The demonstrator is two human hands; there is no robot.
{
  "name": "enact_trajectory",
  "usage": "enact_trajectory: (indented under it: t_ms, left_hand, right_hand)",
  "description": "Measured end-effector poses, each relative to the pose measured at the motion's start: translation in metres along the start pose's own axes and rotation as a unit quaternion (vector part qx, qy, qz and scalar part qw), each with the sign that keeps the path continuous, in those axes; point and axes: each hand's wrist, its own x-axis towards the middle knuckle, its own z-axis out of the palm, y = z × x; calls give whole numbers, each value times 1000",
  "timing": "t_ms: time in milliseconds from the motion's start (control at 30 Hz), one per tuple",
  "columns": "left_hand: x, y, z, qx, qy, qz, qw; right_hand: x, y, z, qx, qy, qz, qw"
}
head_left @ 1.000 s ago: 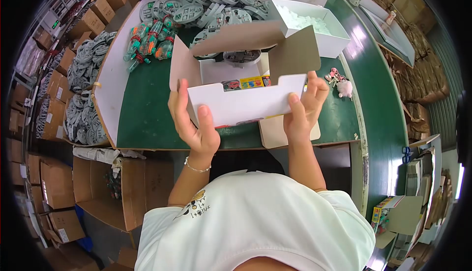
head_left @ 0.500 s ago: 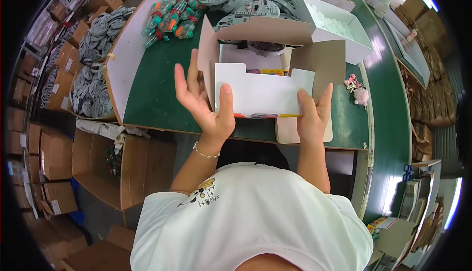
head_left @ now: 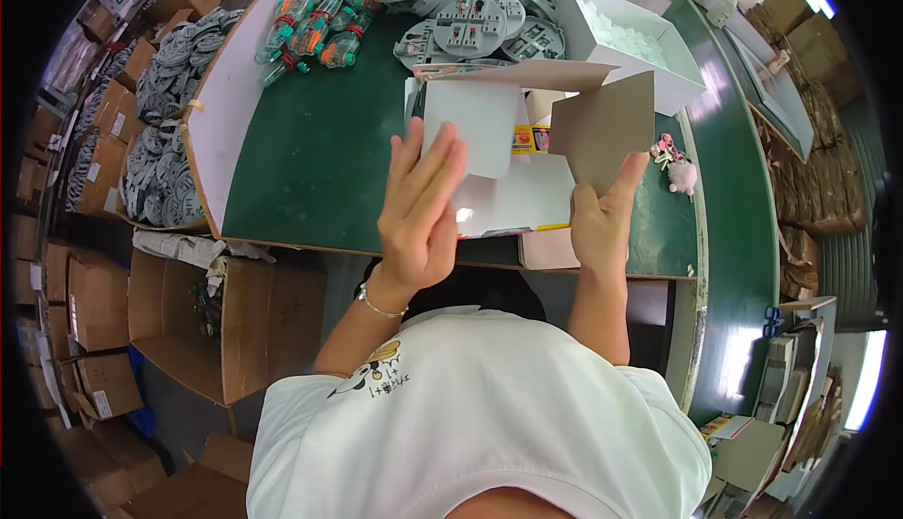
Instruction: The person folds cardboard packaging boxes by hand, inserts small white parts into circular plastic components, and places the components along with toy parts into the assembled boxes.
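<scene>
A cardboard box [head_left: 517, 201] with white and greyish-brown flaps is held upright over the front edge of the green table. My left hand [head_left: 419, 213] lies flat at the box's left side, fingers straight and together, over a white flap [head_left: 475, 124] that leans inward. At the opposite side my right hand [head_left: 602, 223] grips the wall, its thumb bent over the rim and index finger stretched up along the brown right flap [head_left: 607, 133]. A small yellow-and-red printed part [head_left: 530, 139] shows through the opening; the rest of the contents is hidden.
Round grey plastic discs [head_left: 470, 25] are piled at the back. Clear bottle-shaped pieces with teal and orange parts [head_left: 320, 30] lie left of them. A white tray [head_left: 588, 39] holds small whitish pieces. A pink plush charm [head_left: 681, 176] lies at right. An open carton [head_left: 273, 321] stands below left.
My left hand has turned from spread fingers to flat against the left flap, which has folded inward. The white front flap has tipped down, and the far flap sits lower.
</scene>
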Motion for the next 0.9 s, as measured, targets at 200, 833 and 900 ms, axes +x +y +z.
enact_trajectory:
  t_ms: [200,833,900]
  left_hand:
    - [1,4,-5,77,-131,-68,986]
    - [76,-52,-42,-114,-279,-47,952]
    - [75,-55,-44,-111,-330,-40,937]
  right_hand:
    - [0,10,-1,21,-31,-3,999]
    - [109,-20,-15,-309,-388,-246,833]
    - [108,-21,-8,-339,-424,-266,797]
